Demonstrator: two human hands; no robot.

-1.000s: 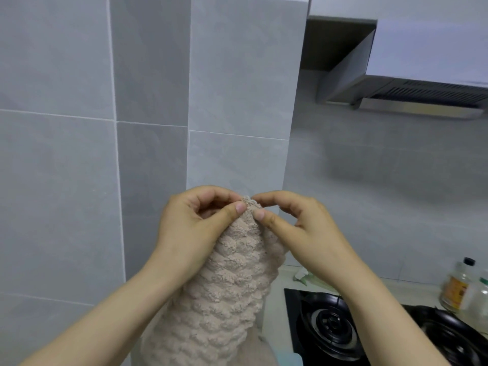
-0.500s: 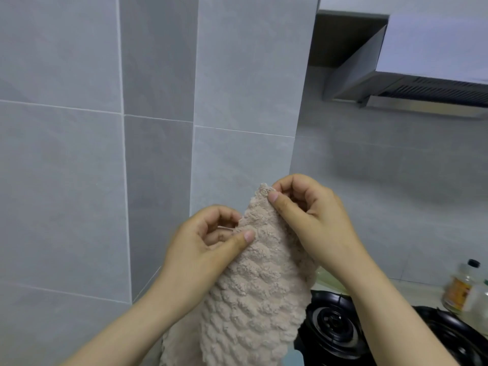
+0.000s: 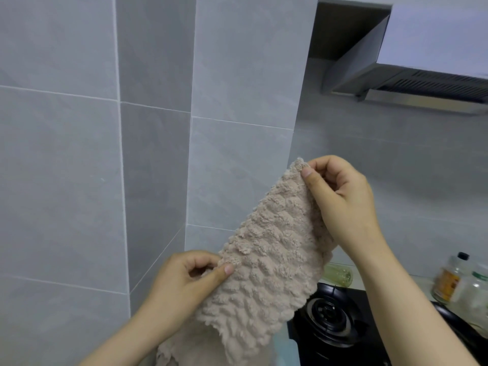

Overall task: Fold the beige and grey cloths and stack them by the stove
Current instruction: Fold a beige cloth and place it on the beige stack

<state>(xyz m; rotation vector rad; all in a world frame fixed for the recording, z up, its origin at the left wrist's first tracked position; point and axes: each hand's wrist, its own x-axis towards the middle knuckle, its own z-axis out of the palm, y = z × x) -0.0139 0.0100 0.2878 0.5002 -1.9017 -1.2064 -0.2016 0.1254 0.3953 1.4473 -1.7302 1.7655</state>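
I hold the beige cloth (image 3: 269, 260) up in the air with both hands, in front of the grey tiled wall (image 3: 79, 154) and partly over the left side of the black gas stove (image 3: 330, 318). My right hand (image 3: 343, 196) is the higher one: its thumb and curled fingers (image 3: 307, 173) pinch the top corner of the cloth. My left hand (image 3: 190, 281) is lower and more to the left, and its fingers (image 3: 227, 269) pinch the edge of the cloth between the thumb and the forefinger. Between the two hands the edge of the cloth runs in a slanted line, rising to the right. The cloth has a thick, bumpy surface. Its lower part hangs down, covers the left edge of the stove and goes out of the picture at the bottom. One round burner of the stove shows just right of the hanging cloth. Behind the stove, on the pale worktop (image 3: 422, 281), a small greenish bottle (image 3: 338, 273) lies on its side, and more to the right stand a jar with an orange label (image 3: 449, 278) and a clear glass jar (image 3: 475, 289), both blurred. A range hood (image 3: 422, 75) hangs on the wall at the upper right.
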